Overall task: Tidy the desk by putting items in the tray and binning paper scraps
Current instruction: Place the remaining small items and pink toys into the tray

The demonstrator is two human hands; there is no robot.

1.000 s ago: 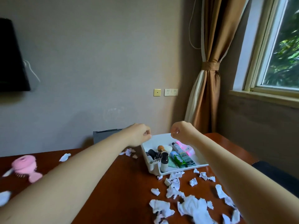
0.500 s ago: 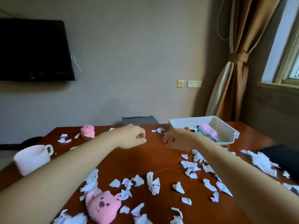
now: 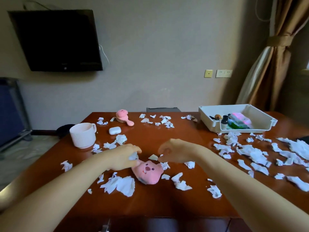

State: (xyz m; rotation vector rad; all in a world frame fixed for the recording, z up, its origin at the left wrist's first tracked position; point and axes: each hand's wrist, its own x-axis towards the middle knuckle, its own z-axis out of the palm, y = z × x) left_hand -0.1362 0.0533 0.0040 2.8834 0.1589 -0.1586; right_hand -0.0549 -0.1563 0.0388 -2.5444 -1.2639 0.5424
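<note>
Torn white paper scraps (image 3: 250, 153) litter the brown desk (image 3: 167, 201). My left hand (image 3: 122, 158) is low over the desk's middle with its fingers curled round a white scrap (image 3: 133, 156), and its thumb touches a pink plush toy (image 3: 148, 172). My right hand (image 3: 175, 152) hovers just right of it, fingers loosely curled, thumb tip next to a small scrap (image 3: 153, 157). A white tray (image 3: 209, 122) at the far right holds small bottles, tubes and a pink pouch.
A white mug (image 3: 82, 135), a white earbuds case (image 3: 114, 130) and a pink hairbrush (image 3: 122, 117) stand on the far left of the desk. A black TV (image 3: 56, 39) hangs on the wall. A grey chair back (image 3: 163, 109) shows behind the desk.
My view has swung left and down from the tray. Both hands have drawn back from the tray to the desk's middle, and the left hand now closes on a scrap beside the plush toy.
</note>
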